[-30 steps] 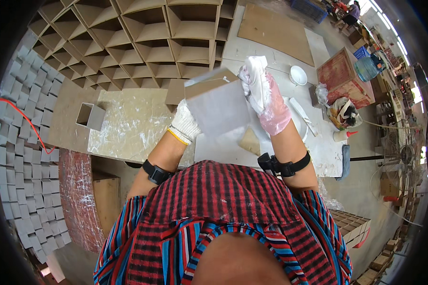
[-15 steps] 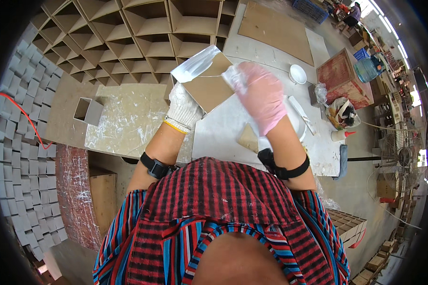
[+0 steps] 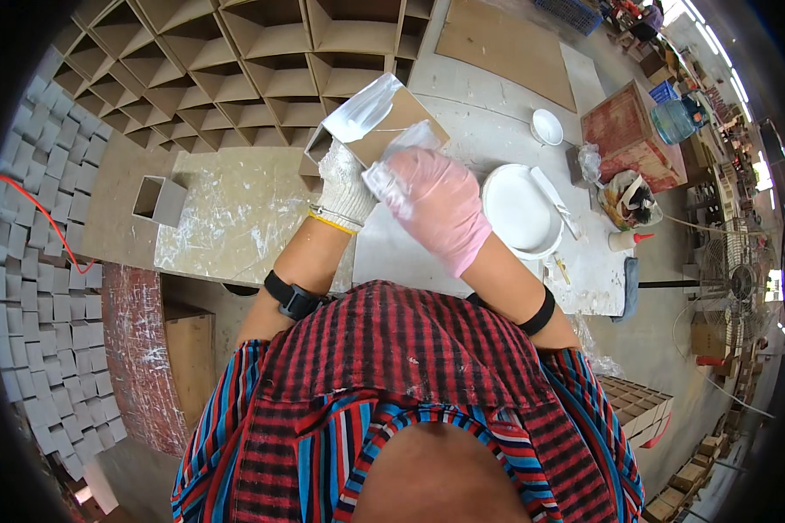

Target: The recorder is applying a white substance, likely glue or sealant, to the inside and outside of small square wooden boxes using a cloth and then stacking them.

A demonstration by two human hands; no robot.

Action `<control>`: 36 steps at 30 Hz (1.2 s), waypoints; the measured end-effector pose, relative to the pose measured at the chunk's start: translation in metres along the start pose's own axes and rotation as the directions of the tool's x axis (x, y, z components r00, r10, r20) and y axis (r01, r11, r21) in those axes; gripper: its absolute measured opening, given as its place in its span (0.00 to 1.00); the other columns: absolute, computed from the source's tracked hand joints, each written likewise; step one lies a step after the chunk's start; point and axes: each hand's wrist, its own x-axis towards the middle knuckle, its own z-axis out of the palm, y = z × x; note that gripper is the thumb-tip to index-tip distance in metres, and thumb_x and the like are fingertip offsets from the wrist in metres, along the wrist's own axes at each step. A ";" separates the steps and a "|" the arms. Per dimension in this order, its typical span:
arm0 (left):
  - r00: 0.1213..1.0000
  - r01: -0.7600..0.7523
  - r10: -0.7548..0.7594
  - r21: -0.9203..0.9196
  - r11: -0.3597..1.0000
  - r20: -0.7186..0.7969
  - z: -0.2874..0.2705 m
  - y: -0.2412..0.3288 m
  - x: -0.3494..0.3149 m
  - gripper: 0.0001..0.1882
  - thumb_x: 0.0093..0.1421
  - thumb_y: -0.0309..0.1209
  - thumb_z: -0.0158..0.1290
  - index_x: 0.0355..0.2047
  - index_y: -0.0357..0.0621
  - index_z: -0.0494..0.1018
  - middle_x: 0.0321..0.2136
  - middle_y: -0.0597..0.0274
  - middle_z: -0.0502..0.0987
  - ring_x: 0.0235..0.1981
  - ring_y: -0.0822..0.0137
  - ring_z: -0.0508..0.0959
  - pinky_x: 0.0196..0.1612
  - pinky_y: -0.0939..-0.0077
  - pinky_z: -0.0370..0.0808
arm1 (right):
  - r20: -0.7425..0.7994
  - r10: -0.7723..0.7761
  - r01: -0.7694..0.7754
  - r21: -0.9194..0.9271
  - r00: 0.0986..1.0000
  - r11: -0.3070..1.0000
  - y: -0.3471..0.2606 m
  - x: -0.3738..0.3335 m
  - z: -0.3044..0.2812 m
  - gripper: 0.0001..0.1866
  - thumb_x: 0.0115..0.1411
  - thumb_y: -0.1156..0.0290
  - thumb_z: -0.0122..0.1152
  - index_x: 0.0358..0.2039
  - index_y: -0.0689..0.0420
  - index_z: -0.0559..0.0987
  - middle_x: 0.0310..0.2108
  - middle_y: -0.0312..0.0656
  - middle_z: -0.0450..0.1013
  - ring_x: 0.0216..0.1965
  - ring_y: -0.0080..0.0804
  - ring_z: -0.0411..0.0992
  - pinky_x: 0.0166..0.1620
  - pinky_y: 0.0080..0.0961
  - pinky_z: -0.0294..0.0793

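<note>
Left hand (image 3: 347, 185) is gripping box (image 3: 403, 109) from seven o'clock; right hand (image 3: 438, 199) is clutching white-smeared wad (image 3: 387, 189). Left grip, lying beside wet-looking coating (image 3: 364, 109), is likely risking smudges.

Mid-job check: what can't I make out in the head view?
All in the head view:
Left grip, gloved in white knit: fingertips hidden by the grey-and-brown square cardboard box.
Right grip, gloved in pink plastic: white material at its fingers, too blurred to tell cloth from coating.
Tan cardboard compartment rack: far end cut off by the upper edge.
Distant person: hands too small and blurred.
</note>
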 end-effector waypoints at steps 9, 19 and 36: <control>0.998 0.014 -0.008 -0.102 0.995 0.056 0.004 0.004 -0.003 0.20 0.59 0.41 0.37 0.46 0.40 0.61 0.41 0.55 0.68 0.41 0.58 0.71 0.44 0.66 0.70 | 0.055 0.115 -0.118 0.052 0.992 0.992 0.020 -0.013 -0.001 0.10 0.47 0.65 0.55 0.30 0.54 0.71 0.26 0.45 0.70 0.28 0.42 0.70 0.31 0.33 0.70; 0.932 0.259 -0.273 0.091 0.962 0.239 -0.003 0.010 -0.007 0.23 0.58 0.40 0.36 0.49 0.38 0.59 0.46 0.50 0.66 0.45 0.56 0.69 0.47 0.61 0.69 | 0.009 0.130 -0.130 0.146 0.991 0.981 0.061 0.024 -0.012 0.14 0.46 0.66 0.57 0.35 0.54 0.72 0.31 0.45 0.71 0.34 0.43 0.70 0.35 0.33 0.70; 0.897 0.258 -0.325 0.243 0.935 0.298 -0.022 0.012 -0.006 0.17 0.58 0.33 0.40 0.46 0.40 0.63 0.41 0.57 0.70 0.41 0.64 0.71 0.43 0.73 0.70 | 0.279 -0.393 0.368 0.140 0.876 0.919 0.023 0.022 -0.015 0.14 0.39 0.69 0.60 0.30 0.52 0.71 0.30 0.38 0.70 0.33 0.38 0.69 0.35 0.31 0.69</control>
